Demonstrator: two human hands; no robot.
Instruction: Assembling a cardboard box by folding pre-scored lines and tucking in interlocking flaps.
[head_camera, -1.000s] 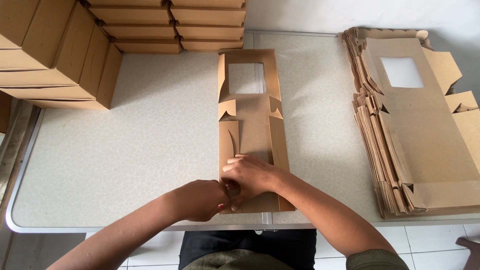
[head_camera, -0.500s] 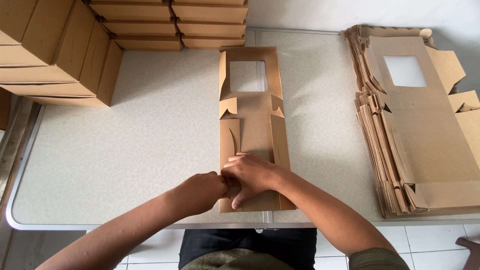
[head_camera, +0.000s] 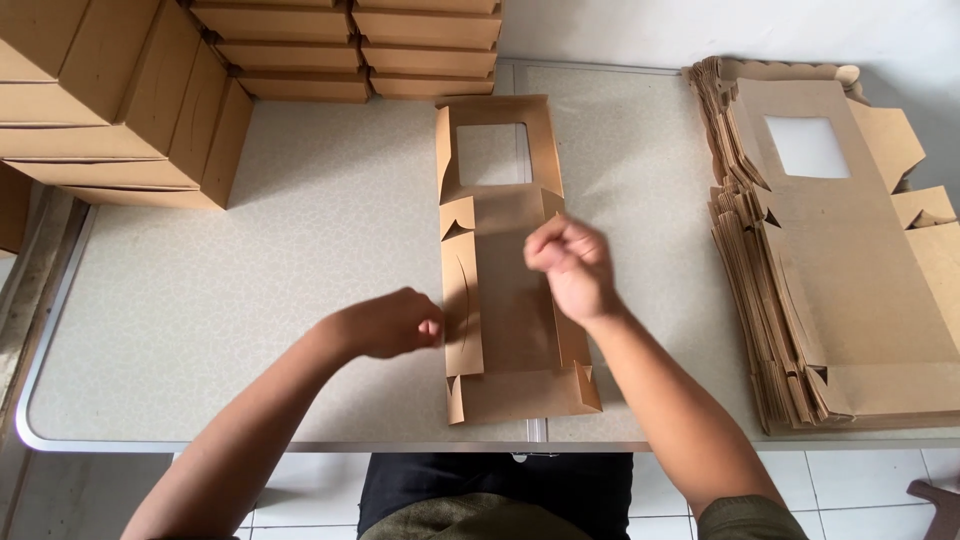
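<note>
A flat brown cardboard box blank (head_camera: 505, 300) with a square window near its far end lies lengthwise on the middle of the table (head_camera: 250, 300). Its side flaps stand partly raised, and its near end flap is folded up. My left hand (head_camera: 392, 322) is curled into a loose fist with its fingertips against the blank's left side flap. My right hand (head_camera: 570, 262) hovers over the blank's right side flap with its fingers curled and nothing visible in it.
A thick stack of flat windowed box blanks (head_camera: 840, 250) lies at the right of the table. Assembled brown boxes (head_camera: 110, 100) are piled at the far left, and more boxes (head_camera: 350, 45) stand along the back edge. The table's near edge is just below the blank.
Both hands have left the blank's near end, where they were pressed together. My right hand rose and moved farther away along the right flap. My left hand shifted left to the left flap.
</note>
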